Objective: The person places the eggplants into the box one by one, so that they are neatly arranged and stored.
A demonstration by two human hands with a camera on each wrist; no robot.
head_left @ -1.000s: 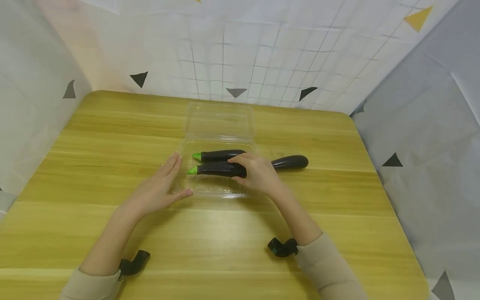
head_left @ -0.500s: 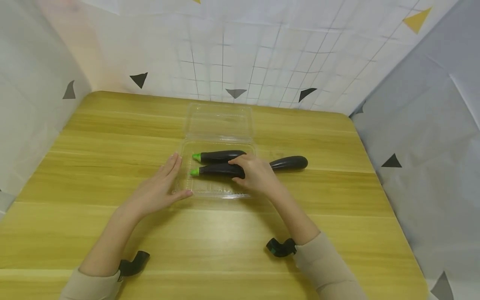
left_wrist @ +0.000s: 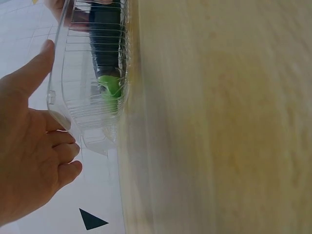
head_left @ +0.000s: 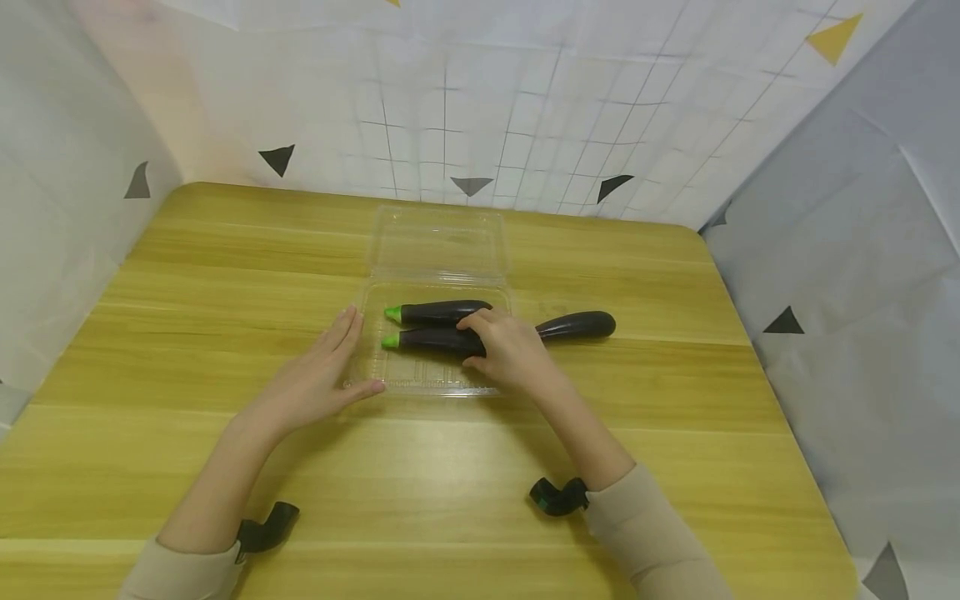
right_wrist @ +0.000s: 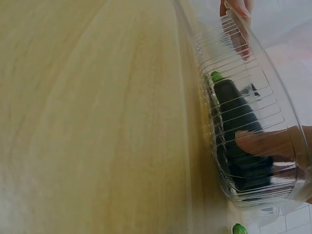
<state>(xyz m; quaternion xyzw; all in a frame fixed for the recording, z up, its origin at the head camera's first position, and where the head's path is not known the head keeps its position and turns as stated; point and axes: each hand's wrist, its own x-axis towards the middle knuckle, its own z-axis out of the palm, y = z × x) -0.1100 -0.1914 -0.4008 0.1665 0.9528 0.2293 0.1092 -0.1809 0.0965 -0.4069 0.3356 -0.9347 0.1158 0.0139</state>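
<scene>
A clear plastic clamshell box (head_left: 420, 388) lies with its lid (head_left: 438, 242) folded back, away from me. Inside are two dark eggplants with green stem ends pointing left. My right hand (head_left: 513, 346) grips the nearer eggplant (head_left: 435, 340) by its right end, which the fingers hide; in the right wrist view the thumb shows through the box wall. The farther eggplant (head_left: 442, 312) lies just behind it. My left hand (head_left: 311, 383) rests against the box's left side, fingers fairly straight along the rim and thumb on the front corner, as the left wrist view shows.
A third eggplant (head_left: 577, 325) lies on the wooden table (head_left: 442, 483) right of the box, its left end behind my right hand. White sheets (head_left: 315, 92) with dark triangles stand around the table's back and sides. Black curved pieces (head_left: 558, 497) sit at both wrists.
The nearer eggplant's stem end has shifted slightly right and settled lower in the box, my right hand moving a little with it. The left hand stays in place.
</scene>
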